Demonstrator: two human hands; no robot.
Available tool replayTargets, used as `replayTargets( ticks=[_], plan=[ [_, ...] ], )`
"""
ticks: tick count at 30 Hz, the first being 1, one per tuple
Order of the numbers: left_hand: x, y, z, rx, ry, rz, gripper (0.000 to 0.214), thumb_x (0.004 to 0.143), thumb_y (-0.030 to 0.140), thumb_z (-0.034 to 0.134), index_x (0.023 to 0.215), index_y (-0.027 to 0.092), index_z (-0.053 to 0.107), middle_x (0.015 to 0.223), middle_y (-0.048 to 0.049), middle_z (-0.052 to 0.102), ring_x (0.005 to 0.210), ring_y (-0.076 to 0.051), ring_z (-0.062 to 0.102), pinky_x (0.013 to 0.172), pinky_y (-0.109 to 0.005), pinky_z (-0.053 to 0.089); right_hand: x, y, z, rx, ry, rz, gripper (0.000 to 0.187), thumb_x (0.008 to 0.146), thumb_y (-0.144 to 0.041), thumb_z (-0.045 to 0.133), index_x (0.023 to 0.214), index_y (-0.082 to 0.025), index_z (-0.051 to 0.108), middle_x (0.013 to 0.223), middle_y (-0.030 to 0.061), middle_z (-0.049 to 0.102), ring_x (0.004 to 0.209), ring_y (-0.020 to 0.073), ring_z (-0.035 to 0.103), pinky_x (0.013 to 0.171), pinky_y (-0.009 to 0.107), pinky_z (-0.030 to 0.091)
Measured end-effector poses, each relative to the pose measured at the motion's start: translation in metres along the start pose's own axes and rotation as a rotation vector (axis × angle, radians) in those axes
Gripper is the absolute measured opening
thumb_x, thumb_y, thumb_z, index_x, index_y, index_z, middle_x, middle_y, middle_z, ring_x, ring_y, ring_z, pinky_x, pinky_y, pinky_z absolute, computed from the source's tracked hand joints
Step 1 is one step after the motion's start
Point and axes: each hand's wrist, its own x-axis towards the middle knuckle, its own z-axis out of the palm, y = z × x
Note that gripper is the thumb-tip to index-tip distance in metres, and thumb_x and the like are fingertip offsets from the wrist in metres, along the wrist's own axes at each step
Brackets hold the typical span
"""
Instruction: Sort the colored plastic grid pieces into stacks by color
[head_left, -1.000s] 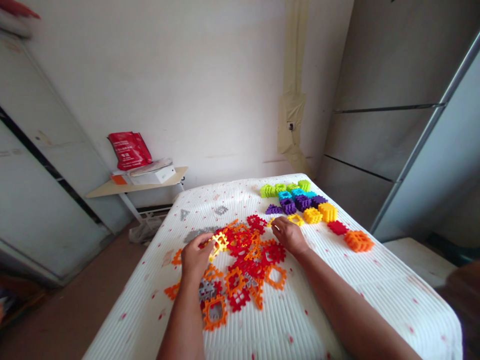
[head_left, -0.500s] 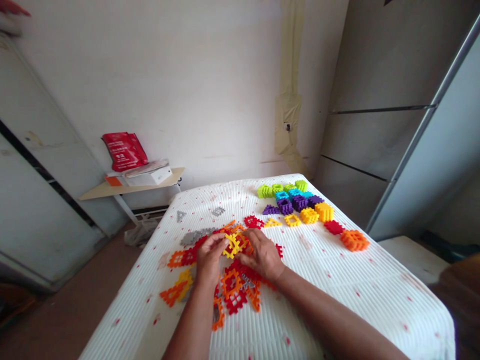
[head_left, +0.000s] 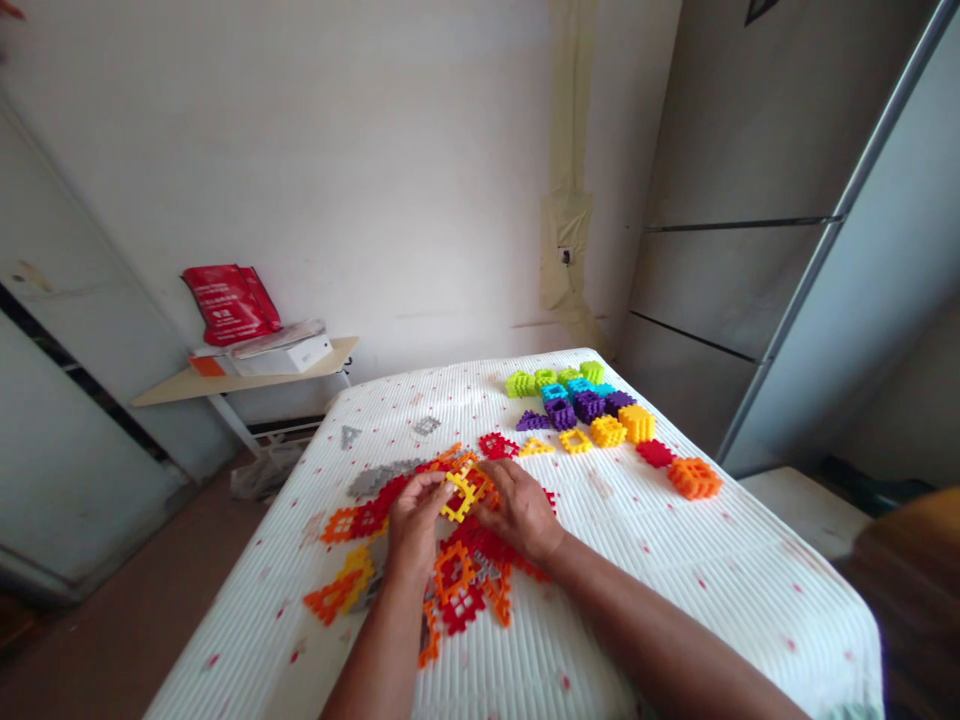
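My left hand (head_left: 414,520) pinches a yellow square toothed building piece (head_left: 458,497) with an open middle, held above the pile. My right hand (head_left: 523,510) is just to its right, thumb and fingers curved around a second yellow piece (head_left: 481,487), mostly hidden by the fingers and the first piece. Under and around both hands spreads a loose pile of red (head_left: 463,608), orange (head_left: 453,570) and grey interlocking pieces (head_left: 379,477). More orange and yellow pieces (head_left: 358,576) lie left of my left forearm.
On the bed-like surface with a white quilted cover (head_left: 622,590), sorted stacks stand at right: green (head_left: 545,379), blue (head_left: 578,388), purple (head_left: 589,405), yellow (head_left: 608,431), red (head_left: 655,453) and orange (head_left: 694,478). Behind left is a small table (head_left: 180,388) with a red bag (head_left: 229,303); a grey fridge (head_left: 720,280) stands right.
The two yellow pieces overlapped between my hands before; now the left one is seen more squarely, slightly apart from the other. The view has shifted a little to the right.
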Motion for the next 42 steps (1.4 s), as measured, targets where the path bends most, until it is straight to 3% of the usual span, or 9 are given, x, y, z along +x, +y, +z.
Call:
replayTargets(
  ticks=[3, 7, 10, 13, 32, 37, 39, 42],
  plan=[
    [0.002, 0.0, -0.004, 0.015, 0.058, 0.027, 0.038, 0.049, 0.03, 0.078, 0.079, 0.014, 0.062, 0.068, 0.0005, 0.062, 0.065, -0.011, 0.056, 0.066, -0.024, 0.043, 0.003, 0.021, -0.011, -0.072, 0.101, 0.013, 0.039, 0.079, -0.03, 0.056, 0.116, -0.017, 0.055, 0.11, 0.0115, 0.059, 0.1, 0.0203, 0.056, 0.087, 0.033, 0.046],
    [0.004, 0.0, -0.008, 0.016, 0.08, 0.033, 0.04, 0.049, 0.031, 0.078, 0.08, 0.014, 0.062, 0.071, 0.0, 0.063, 0.067, -0.012, 0.056, 0.068, -0.024, 0.043, 0.006, 0.061, -0.039, -0.316, 0.211, 0.248, 0.035, 0.079, -0.027, 0.054, 0.112, -0.017, 0.059, 0.11, 0.0121, 0.059, 0.098, 0.0214, 0.055, 0.086, 0.034, 0.045],
    [0.003, 0.001, -0.008, 0.051, 0.065, 0.038, 0.038, 0.051, 0.032, 0.078, 0.081, 0.014, 0.062, 0.07, 0.001, 0.062, 0.065, -0.01, 0.055, 0.066, -0.023, 0.043, 0.006, 0.084, -0.057, -0.469, 0.134, 0.477, 0.032, 0.078, -0.027, 0.053, 0.108, -0.016, 0.062, 0.103, 0.0106, 0.06, 0.093, 0.0202, 0.056, 0.079, 0.03, 0.045],
    [0.0, 0.001, -0.006, 0.113, 0.041, 0.066, 0.036, 0.054, 0.033, 0.076, 0.081, 0.015, 0.063, 0.069, 0.0014, 0.061, 0.063, -0.01, 0.054, 0.064, -0.022, 0.042, 0.006, 0.096, -0.063, -0.542, 0.046, 0.603, 0.031, 0.078, -0.027, 0.052, 0.104, -0.014, 0.063, 0.098, 0.0106, 0.061, 0.091, 0.0195, 0.057, 0.076, 0.028, 0.043],
    [-0.005, 0.006, -0.002, 0.163, 0.027, 0.064, 0.034, 0.055, 0.033, 0.074, 0.082, 0.015, 0.064, 0.069, 0.0008, 0.063, 0.065, -0.011, 0.056, 0.064, -0.022, 0.044, 0.007, 0.104, -0.057, -0.588, -0.053, 0.698, 0.023, 0.08, -0.026, 0.051, 0.094, -0.011, 0.063, 0.098, 0.0123, 0.058, 0.084, 0.018, 0.059, 0.07, 0.026, 0.043],
    [-0.004, 0.003, -0.005, 0.157, 0.0, 0.061, 0.032, 0.057, 0.032, 0.073, 0.083, 0.015, 0.064, 0.071, -0.0003, 0.065, 0.067, -0.013, 0.059, 0.067, -0.024, 0.045, 0.008, 0.094, -0.058, -0.551, 0.061, 0.586, 0.025, 0.083, -0.026, 0.048, 0.099, -0.013, 0.062, 0.101, 0.012, 0.059, 0.081, 0.0181, 0.059, 0.067, 0.027, 0.045],
    [-0.003, 0.001, -0.006, 0.149, -0.015, 0.058, 0.033, 0.059, 0.032, 0.073, 0.085, 0.015, 0.064, 0.073, -0.001, 0.066, 0.07, -0.014, 0.061, 0.069, -0.025, 0.046, 0.008, 0.084, -0.054, -0.468, 0.124, 0.429, 0.025, 0.085, -0.027, 0.046, 0.102, -0.015, 0.061, 0.102, 0.0109, 0.06, 0.084, 0.0178, 0.059, 0.069, 0.027, 0.046],
    [-0.002, -0.001, -0.005, 0.137, -0.033, 0.049, 0.035, 0.06, 0.035, 0.073, 0.088, 0.015, 0.063, 0.077, -0.0031, 0.068, 0.075, -0.017, 0.063, 0.073, -0.027, 0.047, 0.005, 0.06, -0.043, -0.262, 0.11, 0.127, 0.025, 0.087, -0.029, 0.046, 0.103, -0.017, 0.061, 0.096, 0.0089, 0.063, 0.086, 0.0167, 0.06, 0.074, 0.027, 0.048]
  ],
)
